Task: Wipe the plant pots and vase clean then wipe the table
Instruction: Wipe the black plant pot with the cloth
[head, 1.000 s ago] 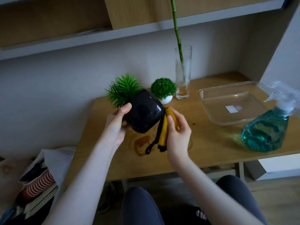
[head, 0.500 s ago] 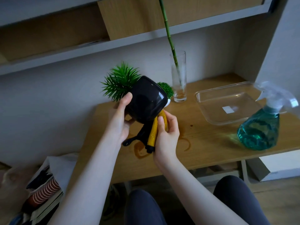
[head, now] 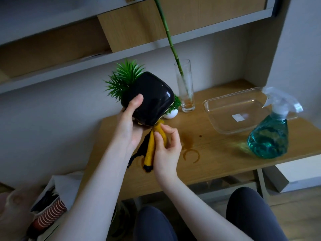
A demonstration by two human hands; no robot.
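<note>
Wooden table [head: 217, 153], left hand [head: 129, 129] gripping tilted black pot [head: 151, 100], right hand [head: 165, 148] pinching yellow cloth [head: 150, 148]

Bare, sleeveless forearms, left hand [head: 129, 128] and right hand [head: 166, 150]; dark grey trousers [head: 246, 214].

Dim, soft light from the right; glare on glossy black pot [head: 152, 100]; wide-angle edge bending.

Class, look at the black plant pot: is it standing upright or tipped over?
Tipped. The left hand holds the black pot in the air on its side, leaves pointing up and left, base facing the cloth in the right hand.
</note>
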